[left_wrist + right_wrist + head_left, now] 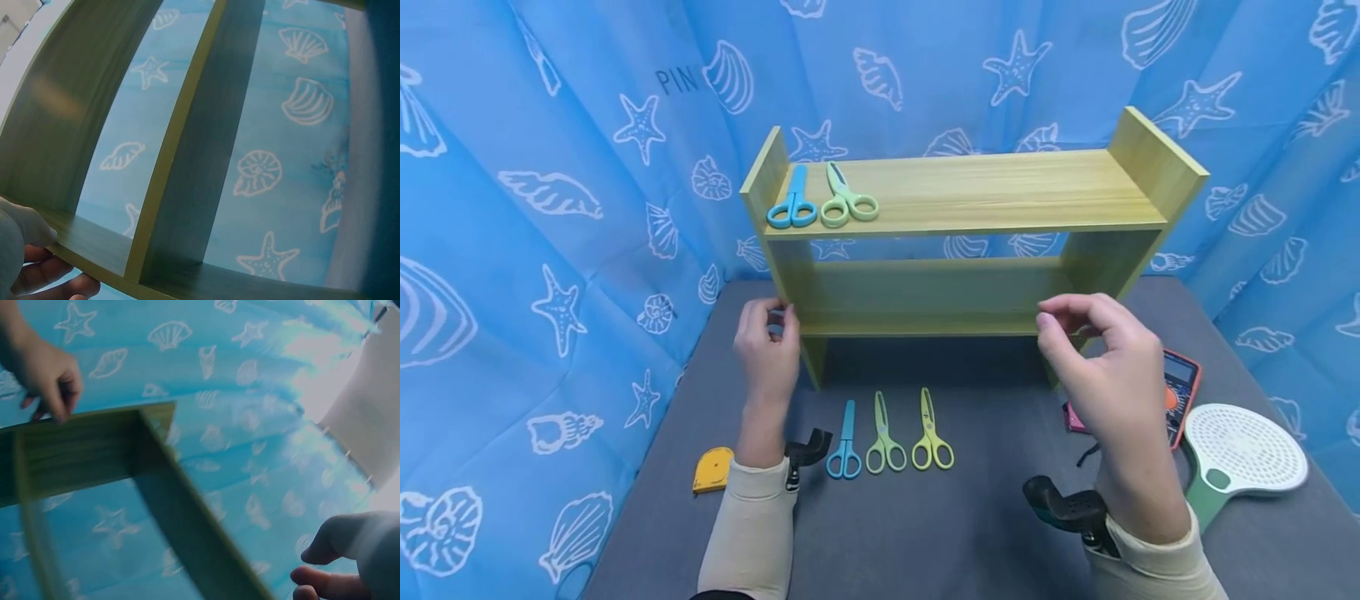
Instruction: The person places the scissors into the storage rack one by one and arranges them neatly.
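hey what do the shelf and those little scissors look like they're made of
Shelf: probably wood or laminated board, matt, with light grain lines on its flat panels. Scissors: seemingly all plastic, smooth and pastel, handles and blades sharing one colour; any metal edge is too small to tell.

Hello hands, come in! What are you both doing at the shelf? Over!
Left hand grips the green wooden shelf's left side panel. Right hand curled near its right side, contact unclear. Three small scissors lie on the grey table in front.
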Demonstrator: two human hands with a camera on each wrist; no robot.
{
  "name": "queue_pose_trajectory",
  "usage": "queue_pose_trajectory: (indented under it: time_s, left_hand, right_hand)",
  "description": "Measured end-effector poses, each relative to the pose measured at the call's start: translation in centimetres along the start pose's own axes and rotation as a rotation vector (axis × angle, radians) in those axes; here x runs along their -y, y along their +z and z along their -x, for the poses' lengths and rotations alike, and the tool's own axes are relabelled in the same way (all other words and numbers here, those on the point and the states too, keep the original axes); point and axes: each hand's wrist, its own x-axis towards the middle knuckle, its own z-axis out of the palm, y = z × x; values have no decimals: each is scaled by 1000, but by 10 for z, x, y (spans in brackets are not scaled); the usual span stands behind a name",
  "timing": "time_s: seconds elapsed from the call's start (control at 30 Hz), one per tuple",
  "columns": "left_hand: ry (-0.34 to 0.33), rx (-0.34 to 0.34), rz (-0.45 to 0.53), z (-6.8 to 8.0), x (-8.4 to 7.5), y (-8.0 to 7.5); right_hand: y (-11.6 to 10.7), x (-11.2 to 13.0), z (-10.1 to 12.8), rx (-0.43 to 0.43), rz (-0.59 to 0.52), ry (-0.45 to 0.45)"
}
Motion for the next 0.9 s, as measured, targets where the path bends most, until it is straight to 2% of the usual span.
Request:
queue_pose_trajectory:
  time_s: [0.17,0.43,0.63,0.77,0.9]
  left_hand:
    - [-1,3,-4,-1,3,-2]
    - [-16,14,7,2,5,-2]
    - [-26,30,-8,4,5,-2]
    - [-24,34,-12,4,4,-2]
    - [-28,42,-5,4,3,-1]
  right_hand:
    - [11,-29,24,65,-1,24]
    - [47,-77,69,208,37,46]
    - [73,-102,89,359,144,130]
    - [91,-112,99,484,239,153]
    - [105,-118,109,569,320,180]
